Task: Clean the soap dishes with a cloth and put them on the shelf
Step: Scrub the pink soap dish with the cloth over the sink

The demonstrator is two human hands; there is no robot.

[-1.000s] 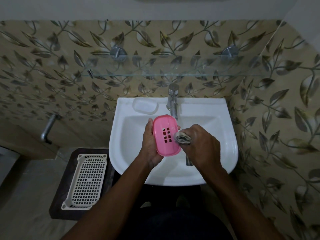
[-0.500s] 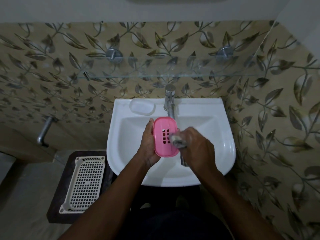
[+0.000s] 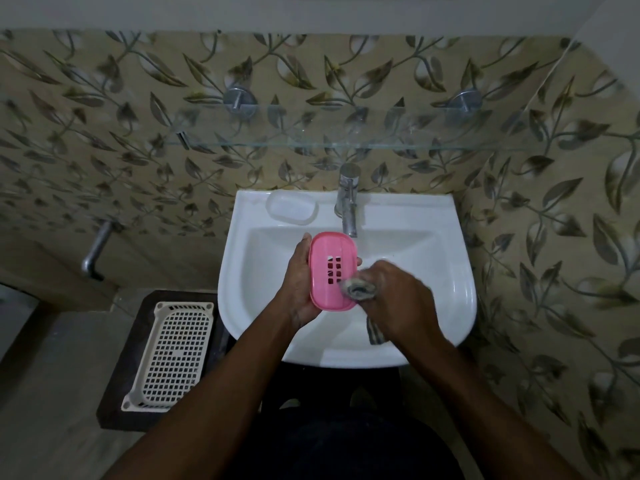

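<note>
My left hand (image 3: pixel 298 282) holds a pink soap dish (image 3: pixel 330 268) upright over the white sink (image 3: pixel 446 271), its slotted face turned to me. My right hand (image 3: pixel 398 299) grips a bunched grey cloth (image 3: pixel 360 289) pressed against the dish's lower right edge; a tail of the cloth hangs below the hand. A second, clear soap dish (image 3: pixel 291 210) rests on the sink's back ledge, left of the tap (image 3: pixel 348 199). The glass shelf (image 3: pixel 346 142) spans the wall above the sink with nothing on it.
A white perforated plastic tray (image 3: pixel 173 355) lies on a dark stool left of the sink. A metal pipe (image 3: pixel 95 249) sticks out of the left wall. Leaf-patterned tiled walls close in behind and on the right.
My right hand has rubbed the cloth down the dish, from its middle right to its lower right edge. The dish stays in my left hand, barely moved.
</note>
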